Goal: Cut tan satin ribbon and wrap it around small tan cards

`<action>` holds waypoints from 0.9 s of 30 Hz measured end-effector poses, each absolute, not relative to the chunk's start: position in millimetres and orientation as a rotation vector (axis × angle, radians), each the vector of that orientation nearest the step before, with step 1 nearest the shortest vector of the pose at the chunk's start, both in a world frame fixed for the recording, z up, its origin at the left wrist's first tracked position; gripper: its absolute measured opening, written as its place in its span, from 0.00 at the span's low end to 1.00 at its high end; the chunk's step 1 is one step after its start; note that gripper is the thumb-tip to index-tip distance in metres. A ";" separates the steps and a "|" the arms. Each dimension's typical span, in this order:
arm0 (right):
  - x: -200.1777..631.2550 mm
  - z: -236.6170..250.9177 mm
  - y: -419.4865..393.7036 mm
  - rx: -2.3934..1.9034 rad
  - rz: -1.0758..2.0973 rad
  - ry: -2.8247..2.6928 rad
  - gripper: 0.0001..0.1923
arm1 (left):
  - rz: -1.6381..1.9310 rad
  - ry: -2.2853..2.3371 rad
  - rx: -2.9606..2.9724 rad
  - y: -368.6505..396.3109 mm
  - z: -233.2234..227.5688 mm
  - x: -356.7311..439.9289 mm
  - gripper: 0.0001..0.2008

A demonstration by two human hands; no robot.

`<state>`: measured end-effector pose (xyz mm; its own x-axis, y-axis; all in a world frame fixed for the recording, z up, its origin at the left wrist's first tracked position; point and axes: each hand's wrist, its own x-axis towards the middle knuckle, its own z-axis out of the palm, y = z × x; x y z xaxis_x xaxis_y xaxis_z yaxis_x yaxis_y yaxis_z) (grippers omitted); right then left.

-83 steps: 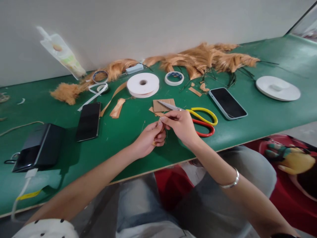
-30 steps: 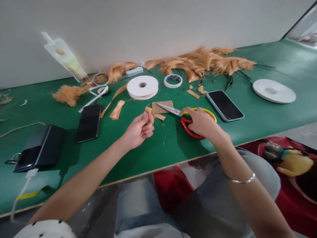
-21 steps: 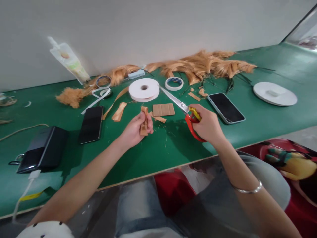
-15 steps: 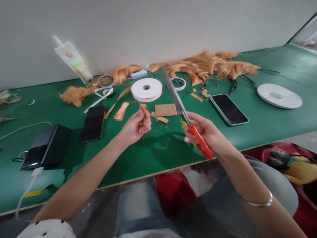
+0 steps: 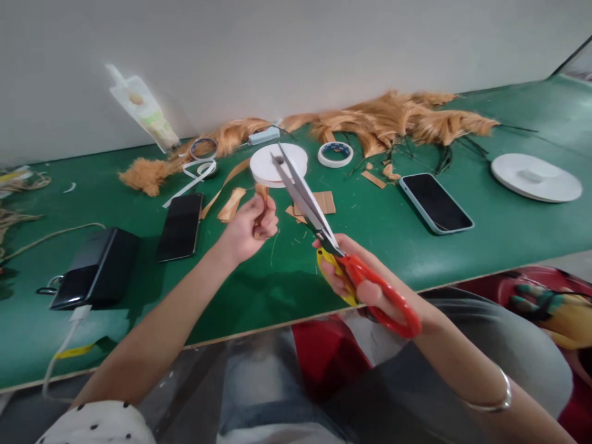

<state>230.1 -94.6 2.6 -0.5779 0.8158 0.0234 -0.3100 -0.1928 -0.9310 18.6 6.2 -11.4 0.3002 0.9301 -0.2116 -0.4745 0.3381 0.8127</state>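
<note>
Nearest us, our right hand (image 5: 365,283) is clamped through the handles of the scissors (image 5: 324,231), whose blades stand slightly parted and point up toward the strip (image 5: 261,206). Our left hand (image 5: 247,225) pinches that small tan strip upright above the table (image 5: 416,240), fingers closed on it. Since the strip is short, the blades could nick our fingertips or cut crooked.
</note>
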 end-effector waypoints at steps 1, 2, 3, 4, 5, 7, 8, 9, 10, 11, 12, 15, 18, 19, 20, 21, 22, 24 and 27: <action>230.9 -0.1 -94.6 -0.579 1.886 -1.291 0.29 | 1.043 0.772 0.721 6.5 -10.4 17.6 0.23; 231.5 -3.2 -94.7 -0.530 1.909 -1.294 0.27 | 1.042 0.773 0.734 6.6 -9.2 16.5 0.24; 232.0 -6.3 -94.8 -0.504 1.927 -1.290 0.25 | 1.042 0.774 0.747 6.5 -7.9 15.4 0.24; 232.4 -9.0 -95.0 -0.503 1.937 -1.280 0.23 | 1.043 0.776 0.760 6.4 -6.6 14.2 0.24; 233.0 -11.4 -95.2 -0.526 1.943 -1.266 0.22 | 1.041 0.779 0.773 6.3 -5.4 13.1 0.25; 234.8 -14.4 -95.3 -0.583 1.956 -1.238 0.22 | 1.035 0.779 0.799 6.1 -3.8 11.4 0.24; 235.9 -15.2 -95.1 -0.597 1.970 -1.232 0.24 | 1.027 0.780 0.810 6.0 -3.6 10.8 0.24; 236.9 -15.6 -94.7 -0.608 1.991 -1.237 0.26 | 1.019 0.782 0.820 5.9 -3.6 10.4 0.23; 237.7 -15.6 -94.3 -0.611 2.012 -1.247 0.28 | 1.014 0.785 0.827 5.7 -3.8 10.2 0.22; 238.2 -15.2 -93.8 -0.613 2.029 -1.262 0.31 | 1.012 0.787 0.830 5.5 -4.1 10.1 0.21; 238.3 -14.5 -93.6 -0.614 2.037 -1.281 0.33 | 1.013 0.791 0.831 5.3 -4.4 10.2 0.21; 237.2 -11.2 -94.2 -0.615 2.021 -1.317 0.36 | 1.034 0.794 0.826 4.6 -4.3 10.4 0.19; 236.3 -9.1 -96.2 -0.628 2.004 -1.303 0.35 | 1.052 0.800 0.819 4.7 -2.6 9.7 0.19; 236.5 -9.2 -96.7 -0.628 2.003 -1.294 0.35 | 1.059 0.801 0.815 5.0 -1.9 9.1 0.19; 236.8 -9.7 -96.9 -0.625 2.005 -1.287 0.34 | 1.063 0.802 0.812 5.3 -1.3 8.5 0.19; 237.1 -10.5 -96.9 -0.618 2.009 -1.283 0.34 | 1.063 0.801 0.811 5.7 -0.9 7.7 0.19; 237.4 -11.5 -96.6 -0.610 2.010 -1.280 0.35 | 1.057 0.799 0.812 6.1 -0.8 6.9 0.20; 237.7 -13.0 -95.8 -0.602 2.010 -1.278 0.35 | 1.037 0.792 0.819 6.8 -1.4 5.5 0.21; 237.1 -13.2 -94.8 -0.629 1.999 -1.280 0.36 | 1.021 0.782 0.831 7.3 -3.0 4.1 0.21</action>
<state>237.1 -94.8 -13.2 -0.6573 0.7526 -0.0394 -0.2793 -0.2918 -0.9148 4.1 7.3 -3.0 0.3223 0.9326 -0.1627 -0.3998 0.2899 0.8696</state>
